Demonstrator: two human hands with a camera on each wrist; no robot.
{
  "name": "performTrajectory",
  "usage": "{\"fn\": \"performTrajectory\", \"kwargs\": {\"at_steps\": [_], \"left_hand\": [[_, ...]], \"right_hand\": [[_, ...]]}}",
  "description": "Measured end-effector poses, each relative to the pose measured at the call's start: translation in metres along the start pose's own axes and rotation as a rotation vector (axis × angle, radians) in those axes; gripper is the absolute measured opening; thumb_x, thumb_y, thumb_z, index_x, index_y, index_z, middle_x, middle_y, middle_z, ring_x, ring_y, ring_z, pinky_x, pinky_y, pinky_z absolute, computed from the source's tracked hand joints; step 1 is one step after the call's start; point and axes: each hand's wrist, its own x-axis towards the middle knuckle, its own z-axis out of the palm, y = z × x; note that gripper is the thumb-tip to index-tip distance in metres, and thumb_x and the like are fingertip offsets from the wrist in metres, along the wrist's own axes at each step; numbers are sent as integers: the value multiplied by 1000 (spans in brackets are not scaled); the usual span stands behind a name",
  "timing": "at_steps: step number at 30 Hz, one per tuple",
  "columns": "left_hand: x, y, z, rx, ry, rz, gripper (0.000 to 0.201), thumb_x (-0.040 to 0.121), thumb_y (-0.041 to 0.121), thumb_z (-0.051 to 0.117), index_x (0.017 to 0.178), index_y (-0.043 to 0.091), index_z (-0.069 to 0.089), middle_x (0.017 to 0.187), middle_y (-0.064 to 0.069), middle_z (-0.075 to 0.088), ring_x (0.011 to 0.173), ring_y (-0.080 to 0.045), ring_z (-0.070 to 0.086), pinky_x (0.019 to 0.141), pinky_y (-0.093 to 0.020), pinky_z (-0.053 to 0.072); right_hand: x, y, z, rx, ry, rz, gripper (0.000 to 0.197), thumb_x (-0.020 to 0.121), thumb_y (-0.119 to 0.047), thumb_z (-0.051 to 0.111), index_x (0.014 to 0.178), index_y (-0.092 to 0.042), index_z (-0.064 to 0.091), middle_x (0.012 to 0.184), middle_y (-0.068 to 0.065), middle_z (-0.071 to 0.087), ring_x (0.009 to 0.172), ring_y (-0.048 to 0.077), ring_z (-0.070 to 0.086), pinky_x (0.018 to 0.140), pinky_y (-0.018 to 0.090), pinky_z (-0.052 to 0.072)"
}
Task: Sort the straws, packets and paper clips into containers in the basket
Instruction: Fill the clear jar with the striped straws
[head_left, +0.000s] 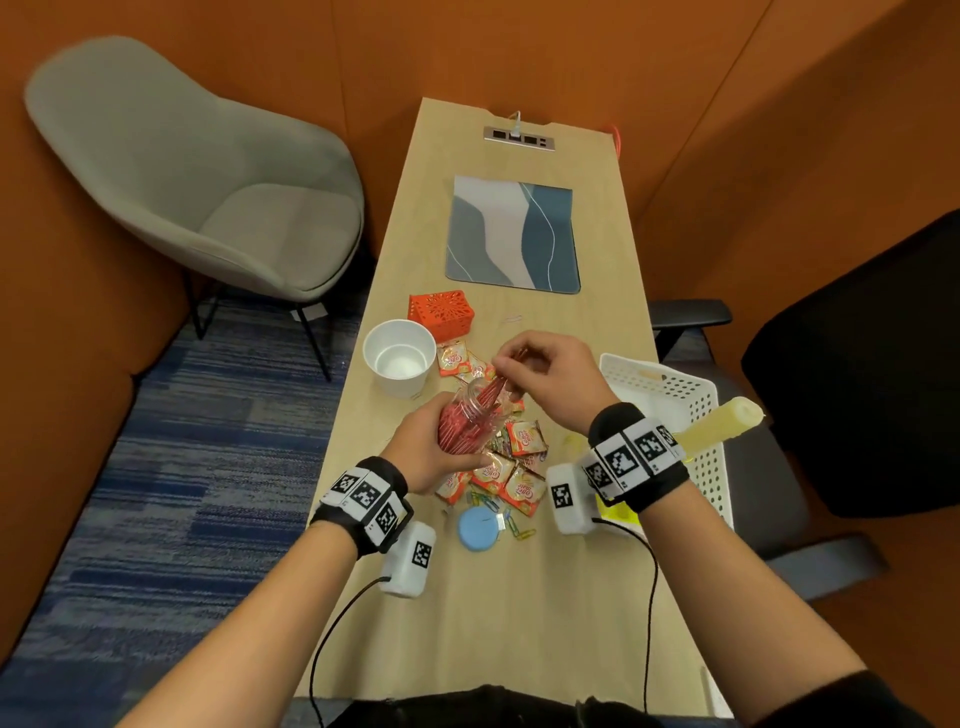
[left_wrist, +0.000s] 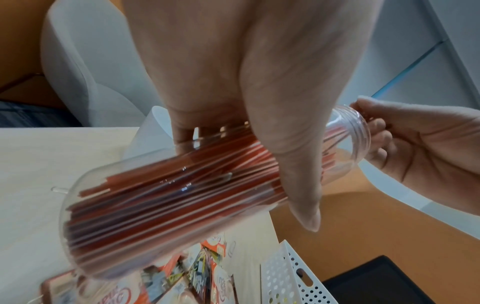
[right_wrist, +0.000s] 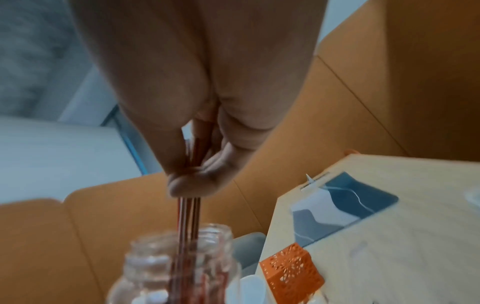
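My left hand (head_left: 431, 447) grips a clear plastic jar (head_left: 470, 415) packed with red straws (left_wrist: 168, 197), tilted with its mouth up and away from me. My right hand (head_left: 540, 364) pinches a few red straws (right_wrist: 189, 207) whose lower ends stand inside the jar's mouth (right_wrist: 182, 242). Orange packets (head_left: 511, 467) lie scattered on the table under and around the jar. Coloured paper clips (head_left: 511, 522) lie beside a blue round lid (head_left: 478, 527). The white perforated basket (head_left: 675, 395) stands at the table's right edge.
A white paper cup (head_left: 399, 356) and an orange perforated box (head_left: 441, 314) stand left of the packets. A grey-blue mat (head_left: 514, 236) lies farther back. A yellowish bottle (head_left: 722, 423) rests in the basket. A grey chair (head_left: 192, 176) stands left of the table.
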Motion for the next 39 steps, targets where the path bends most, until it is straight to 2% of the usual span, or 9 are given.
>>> {"fn": "performTrajectory", "kwargs": {"at_steps": [6,9,14,20,26,31,34,36,39], "left_hand": [[15,10,-8,-25,27,15,77,61,36,96,125,24,55,111,4,70,103,-11,67,95,-41,56],[17,12,-11,-36,38,6,80,61,40,95,127,21,55,113,5,71,105,-9,68,96,-39,56],[23,27,-23,-77,78,21,75,64,29,95,127,18,55,112,5,70,102,-4,68,91,-26,56],[41,51,-51,-64,135,94,82,67,28,94,136,18,51,116,9,66,105,2,64,84,-9,50],[51,51,-65,-45,147,114,79,68,27,93,135,15,52,115,6,67,103,-1,65,85,-11,51],[50,38,-72,-83,175,105,79,69,31,92,136,17,51,121,4,66,110,-4,64,94,-19,52],[41,24,-76,-84,232,78,77,67,33,92,132,18,54,121,6,66,110,0,62,92,-13,49],[30,12,-74,-90,232,49,71,65,27,94,127,17,59,115,7,68,105,1,64,87,-11,49],[14,-8,-66,-79,190,14,67,62,23,96,120,15,64,109,5,71,99,-2,66,85,-14,51]], "right_hand": [[14,-2,11,-460,-158,-167,16,93,-11,59,100,-13,74,94,-1,69,80,6,56,74,15,42],[18,-4,10,-364,-60,-181,14,94,-17,63,103,-17,74,97,-1,58,78,5,56,74,10,45],[30,-18,6,-97,46,-155,13,83,-15,77,96,-16,76,83,-2,73,74,11,70,73,26,59],[59,-38,-11,-390,20,-279,13,87,-31,71,97,-29,79,81,-14,71,73,-5,54,67,4,36],[70,-50,-9,-485,-313,-244,47,105,-34,37,90,-15,77,73,-12,61,82,18,47,69,19,33],[81,-38,0,-313,-295,-301,45,106,-31,35,95,-15,76,84,-6,69,80,8,54,74,26,42],[75,-13,6,227,38,-174,38,104,-24,42,95,-6,74,84,8,71,63,15,55,58,25,45],[60,15,18,308,153,9,30,102,-23,48,87,-10,71,81,7,69,59,17,54,52,26,44],[18,74,52,-200,-228,185,17,88,-31,70,97,-17,69,91,-2,68,74,10,60,67,28,51]]}}
